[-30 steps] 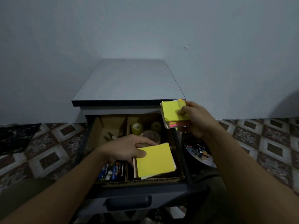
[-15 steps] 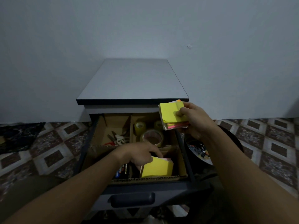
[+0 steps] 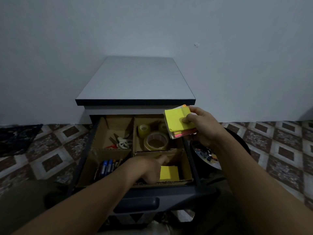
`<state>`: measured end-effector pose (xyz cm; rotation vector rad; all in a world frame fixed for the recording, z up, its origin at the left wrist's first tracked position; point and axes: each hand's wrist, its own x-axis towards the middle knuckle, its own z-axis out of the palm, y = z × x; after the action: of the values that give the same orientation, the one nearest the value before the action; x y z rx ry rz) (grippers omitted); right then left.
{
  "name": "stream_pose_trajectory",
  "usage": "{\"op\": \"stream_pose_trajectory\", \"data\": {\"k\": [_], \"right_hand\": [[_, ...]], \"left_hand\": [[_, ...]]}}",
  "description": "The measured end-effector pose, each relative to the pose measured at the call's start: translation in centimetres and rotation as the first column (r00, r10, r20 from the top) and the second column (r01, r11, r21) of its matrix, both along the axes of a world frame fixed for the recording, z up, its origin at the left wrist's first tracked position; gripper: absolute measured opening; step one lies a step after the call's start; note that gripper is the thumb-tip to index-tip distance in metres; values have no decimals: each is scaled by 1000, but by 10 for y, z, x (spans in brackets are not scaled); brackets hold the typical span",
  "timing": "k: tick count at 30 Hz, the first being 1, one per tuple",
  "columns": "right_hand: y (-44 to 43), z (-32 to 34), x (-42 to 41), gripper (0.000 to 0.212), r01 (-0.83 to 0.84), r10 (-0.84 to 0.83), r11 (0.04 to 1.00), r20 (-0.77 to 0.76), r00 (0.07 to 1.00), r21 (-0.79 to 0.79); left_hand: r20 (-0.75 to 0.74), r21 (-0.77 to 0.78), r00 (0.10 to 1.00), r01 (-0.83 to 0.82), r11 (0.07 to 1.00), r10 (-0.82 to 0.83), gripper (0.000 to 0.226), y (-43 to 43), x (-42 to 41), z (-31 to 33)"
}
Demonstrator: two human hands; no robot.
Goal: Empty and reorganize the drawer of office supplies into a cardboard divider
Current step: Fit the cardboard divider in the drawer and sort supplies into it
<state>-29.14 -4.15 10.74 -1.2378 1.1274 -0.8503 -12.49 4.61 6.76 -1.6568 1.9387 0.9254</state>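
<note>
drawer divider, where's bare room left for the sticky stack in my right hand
Free for the sticky stack: cardboard strip between the yellow pad and the near-right compartment's right wall; far-left floor behind the scissors; the cabinet top. Crowded: tape rolls fill far-right, pens near-left, and your left hand sits beside the pad.

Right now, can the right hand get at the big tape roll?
Likely yes for reach: the big tape roll lies uncovered near the right hand. But that hand grips a sticky note stack.

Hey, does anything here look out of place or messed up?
Only a small thing: the top sheet of the sticky note stack in the right hand is folded over at its far corner. The drawer looks sorted.
</note>
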Motion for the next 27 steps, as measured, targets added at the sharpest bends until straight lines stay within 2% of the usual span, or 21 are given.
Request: {"op": "stream_pose_trajectory", "data": {"k": [4,8,11,12,13,15,17,21,23,25,27], "right_hand": [[1,-3,0,40,-25,25,1000,-8,1000,9],[4,-5,-2,42,-95,95,995,2,995,20],[6,-4,-5,42,-134,134,990,0,991,35],[5,-4,-5,40,-137,138,989,-6,990,46],[5,-4,-6,38,-141,142,988,-14,990,58],[5,-5,-7,31,-163,166,984,-36,985,70],[6,-5,-8,30,-220,224,973,-58,973,74],[8,-8,-9,37,-365,373,927,-101,922,92],[11,-11,-7,38,-407,419,905,-94,903,122],[14,-13,-5,38,-438,453,886,-80,888,149],[17,-17,-4,34,-457,471,874,-59,880,165]], "left_hand": [[-159,-14,981,-117,993,114,78,3,12,3],[-233,-12,961,-155,988,148,67,6,16,7],[-301,-37,934,-214,976,193,47,9,22,9],[-379,-12,890,-278,961,253,38,9,27,11],[-482,45,805,-371,928,345,30,9,34,12],[-645,147,574,-556,818,505,23,10,47,15],[-719,135,444,-666,734,535,24,11,59,18],[-866,241,165,-691,682,473,36,16,68,22],[-883,281,109,-655,701,456,52,19,67,23],[-880,299,125,-605,738,458,66,22,61,21],[-879,299,137,-589,751,458,58,25,51,18]]}}
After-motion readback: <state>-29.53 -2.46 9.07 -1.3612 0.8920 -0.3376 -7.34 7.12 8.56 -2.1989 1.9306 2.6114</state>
